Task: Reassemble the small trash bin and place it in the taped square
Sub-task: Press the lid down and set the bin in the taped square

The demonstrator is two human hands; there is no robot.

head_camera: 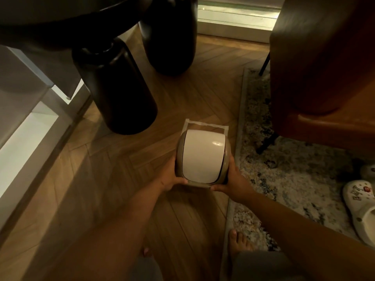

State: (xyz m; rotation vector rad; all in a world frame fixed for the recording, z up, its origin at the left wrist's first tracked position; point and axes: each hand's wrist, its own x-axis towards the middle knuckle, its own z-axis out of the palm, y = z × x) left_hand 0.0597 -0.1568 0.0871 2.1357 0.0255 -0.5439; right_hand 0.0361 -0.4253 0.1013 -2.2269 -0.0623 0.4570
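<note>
The small trash bin (203, 157) has a beige body and a white swing lid fitted on top. I see it from above, in the middle of the view. My left hand (171, 177) grips its left side and my right hand (233, 179) grips its right side. A square of white tape (205, 124) is stuck on the wooden floor; only its far edge and two far corners show beyond the bin. The bin covers the rest of the square, and I cannot tell whether the bin touches the floor.
Two thick black table legs (119, 88) stand left of and behind the square. A brown chair (324, 67) stands on a patterned rug (284, 169) at the right. White clogs (361, 205) lie at the right edge. My bare foot (238, 240) rests near the rug's edge.
</note>
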